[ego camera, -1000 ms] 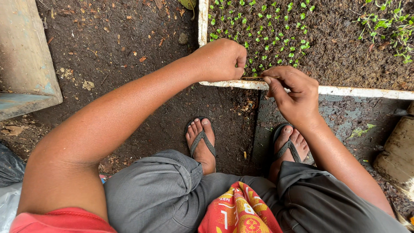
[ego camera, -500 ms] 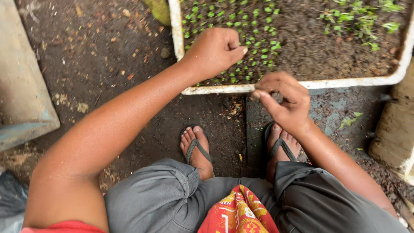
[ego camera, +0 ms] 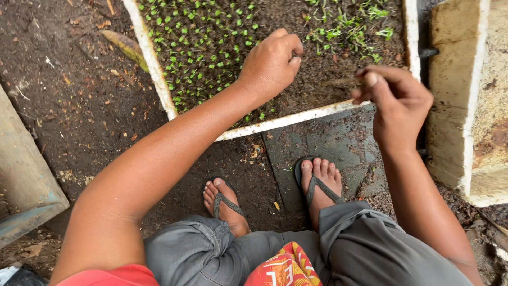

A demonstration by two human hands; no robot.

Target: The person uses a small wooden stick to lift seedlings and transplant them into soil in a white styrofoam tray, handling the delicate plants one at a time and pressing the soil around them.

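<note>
- The left hand (ego camera: 271,62) is curled into a loose fist over the dark soil of the white foam seedling tray (ego camera: 152,59); its grip is nearly closed, fingertips (ego camera: 294,59) tucked down toward the soil, and whether anything is pinched inside cannot be told.
- The right hand (ego camera: 398,100) hovers above the tray's near right corner, thumb and forefinger pressed together in a tight pinch; whatever may sit between them is too small to make out.
- The small green seedlings (ego camera: 206,42) stand thick across the left and middle of the tray, just beside and beyond the left hand.
- A looser clump of taller, thinner green sprouts (ego camera: 349,26) grows in the tray's far right part, above the right hand.
- Bare dark soil lies in the tray between the two hands.
- The tray sits on the muddy dark ground (ego camera: 79,106), its near rim running at a slant in front of the person's feet.
- Both feet wear grey flip-flop sandals (ego camera: 227,203), toes pointing toward the tray, with grey trousers (ego camera: 360,249) bunched at the knees.
- A weathered white foam box (ego camera: 465,106) stands just right of the tray, close to the right wrist.
- A pale grey-blue slab (ego camera: 26,185) lies at the left edge, well apart from the hands.
</note>
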